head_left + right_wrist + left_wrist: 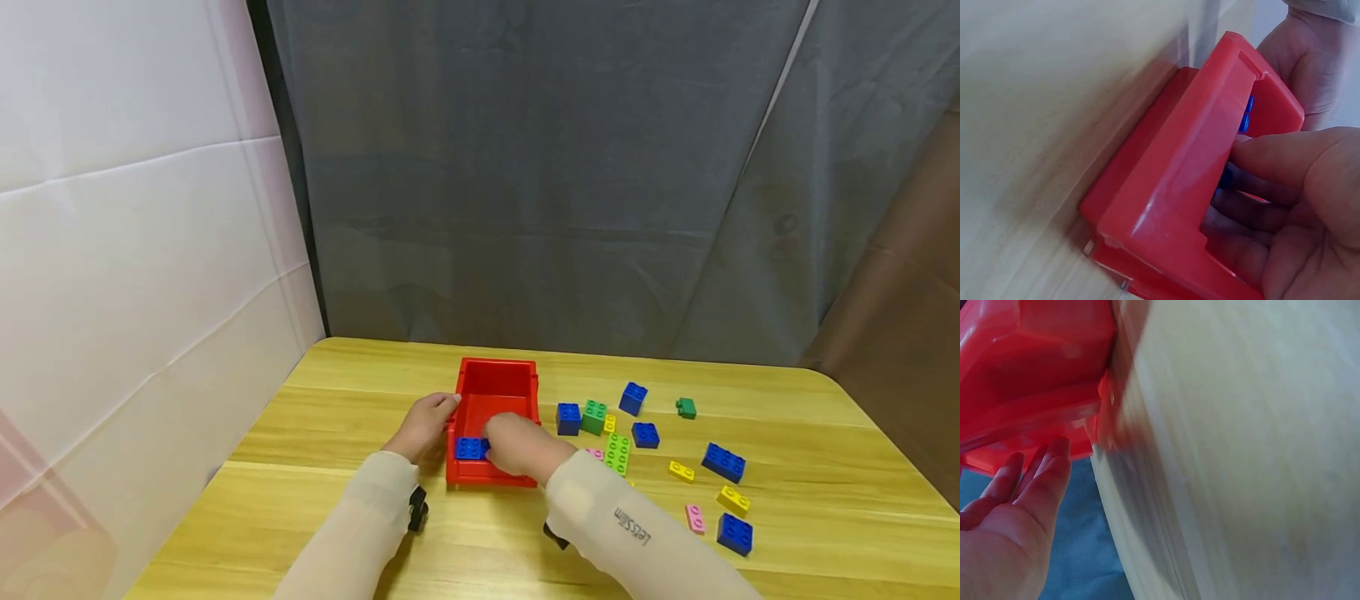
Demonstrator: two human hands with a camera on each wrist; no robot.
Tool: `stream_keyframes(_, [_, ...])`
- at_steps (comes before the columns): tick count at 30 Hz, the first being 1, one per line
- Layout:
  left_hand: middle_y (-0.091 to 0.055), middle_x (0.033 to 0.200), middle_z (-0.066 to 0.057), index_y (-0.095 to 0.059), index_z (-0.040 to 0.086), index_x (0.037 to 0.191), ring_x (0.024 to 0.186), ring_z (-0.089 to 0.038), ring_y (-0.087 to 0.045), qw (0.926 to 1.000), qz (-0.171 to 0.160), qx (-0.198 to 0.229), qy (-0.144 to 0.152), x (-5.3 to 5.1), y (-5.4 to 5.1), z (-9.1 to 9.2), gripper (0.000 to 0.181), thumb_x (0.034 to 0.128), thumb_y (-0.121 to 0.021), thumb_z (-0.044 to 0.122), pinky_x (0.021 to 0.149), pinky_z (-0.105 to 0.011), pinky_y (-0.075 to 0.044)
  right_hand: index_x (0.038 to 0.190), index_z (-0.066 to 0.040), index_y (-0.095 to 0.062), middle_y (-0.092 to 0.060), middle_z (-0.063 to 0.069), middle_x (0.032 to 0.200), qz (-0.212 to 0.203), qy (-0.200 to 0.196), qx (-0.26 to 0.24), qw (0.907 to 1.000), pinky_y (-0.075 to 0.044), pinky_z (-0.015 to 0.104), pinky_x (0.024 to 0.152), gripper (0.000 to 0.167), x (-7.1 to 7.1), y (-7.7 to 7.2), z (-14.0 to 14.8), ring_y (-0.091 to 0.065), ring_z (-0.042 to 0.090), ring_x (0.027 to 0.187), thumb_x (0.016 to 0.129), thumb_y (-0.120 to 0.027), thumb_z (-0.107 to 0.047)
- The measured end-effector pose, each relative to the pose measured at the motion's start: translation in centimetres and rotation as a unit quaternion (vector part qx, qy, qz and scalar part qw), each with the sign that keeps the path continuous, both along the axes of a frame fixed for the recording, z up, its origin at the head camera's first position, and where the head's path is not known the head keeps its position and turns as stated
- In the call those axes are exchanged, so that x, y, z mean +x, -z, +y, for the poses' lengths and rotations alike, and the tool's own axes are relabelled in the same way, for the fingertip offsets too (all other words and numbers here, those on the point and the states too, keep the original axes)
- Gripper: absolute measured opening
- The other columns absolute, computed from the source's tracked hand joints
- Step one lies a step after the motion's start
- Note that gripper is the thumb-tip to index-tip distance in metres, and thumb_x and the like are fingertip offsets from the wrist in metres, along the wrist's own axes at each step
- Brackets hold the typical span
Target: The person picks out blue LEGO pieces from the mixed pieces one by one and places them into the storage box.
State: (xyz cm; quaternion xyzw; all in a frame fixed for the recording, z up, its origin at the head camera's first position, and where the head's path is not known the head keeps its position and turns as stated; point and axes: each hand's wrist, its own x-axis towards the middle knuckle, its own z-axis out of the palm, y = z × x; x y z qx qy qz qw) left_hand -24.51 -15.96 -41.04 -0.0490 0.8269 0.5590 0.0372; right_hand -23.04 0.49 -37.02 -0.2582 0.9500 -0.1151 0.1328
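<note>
A red bin [492, 477] stands on the table, with a blue brick [470, 448] lying inside at its near left. My left hand [426, 423] is at the bin's left wall; in the left wrist view the fingers of that hand [1016, 512] lie nearly straight against the red plastic [1029, 369]. My right hand [521, 446] reaches into the bin's near end. Seen from the right wrist, its thumb and curled fingers [1272, 187] pinch a blue brick [1225, 178], mostly hidden by the hand and the bin's wall [1172, 169].
Right of the bin lie several loose bricks: blue ones [567, 418], a green one [594, 417], a lime one [617, 454], yellow ones [733, 501] and pink ones [694, 518]. Grey cloth [510, 183] hangs behind the wooden table [300, 483], white cloth [135, 233] at left.
</note>
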Motion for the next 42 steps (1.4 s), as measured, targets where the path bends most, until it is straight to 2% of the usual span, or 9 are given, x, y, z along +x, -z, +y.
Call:
stream_keyframes(4, [-0.06,0.125,-0.02,-0.057,-0.004,0.127,0.111,-0.035,-0.057,1.0,-0.001,0.0,0.0,0.04,0.01,-0.04,0.041,0.1028,-0.043,0.026,0.101,-0.05,-0.043,0.116,-0.006,-0.067,-0.068,0.005,0.104,-0.006,0.002,0.018,0.9998,-0.052,0.034,0.093,0.027,-0.12,0.03,-0.34,-0.062,0.017,0.093,0.09,-0.068,-0.013])
stream_keyframes(9, [-0.06,0.125,-0.019,-0.057,-0.004,0.128,0.111,-0.034,-0.057,1.0,-0.004,0.001,0.001,-0.02,0.04,-0.07,0.042,0.1029,-0.043,0.027,0.101,-0.05,-0.043,0.115,-0.006,-0.067,-0.068,0.004,0.102,-0.008,0.004,0.026,0.9996,-0.052,0.033,0.093,0.026,-0.19,0.02,-0.49,-0.061,0.016,0.089,0.09,-0.067,-0.013])
stream_keyframes(18, [-0.059,0.127,-0.019,-0.056,-0.003,0.13,0.113,-0.036,-0.057,0.9999,-0.009,0.006,0.005,-0.11,0.01,-0.16,0.043,0.103,-0.043,0.029,0.102,-0.051,-0.043,0.11,-0.006,-0.068,-0.066,0.003,0.095,-0.019,0.014,0.023,0.9995,-0.052,0.033,0.091,0.022,-0.14,-0.09,-0.59,-0.057,0.015,0.08,0.091,-0.066,-0.016])
stream_keyframes(32, [-0.059,0.127,-0.02,-0.055,-0.004,0.13,0.114,-0.037,-0.056,0.9999,-0.007,0.008,0.006,-0.17,0.05,-0.07,0.044,0.103,-0.043,0.029,0.102,-0.051,-0.042,0.111,-0.007,-0.068,-0.066,0.003,0.095,-0.017,0.022,0.027,0.9993,-0.052,0.034,0.091,0.024,-0.18,-0.06,-0.67,-0.058,0.015,0.082,0.089,-0.069,-0.017])
stream_keyframes(42, [-0.059,0.127,-0.019,-0.055,-0.004,0.13,0.114,-0.036,-0.057,0.9999,-0.01,0.005,0.001,-0.11,-0.14,-0.07,0.044,0.1029,-0.043,0.029,0.102,-0.051,-0.043,0.1,-0.007,-0.067,-0.061,0.001,0.082,-0.02,0.019,0.012,0.9995,-0.054,0.03,0.082,0.012,-0.09,-0.06,-0.6,-0.055,0.015,0.072,0.091,-0.066,-0.015])
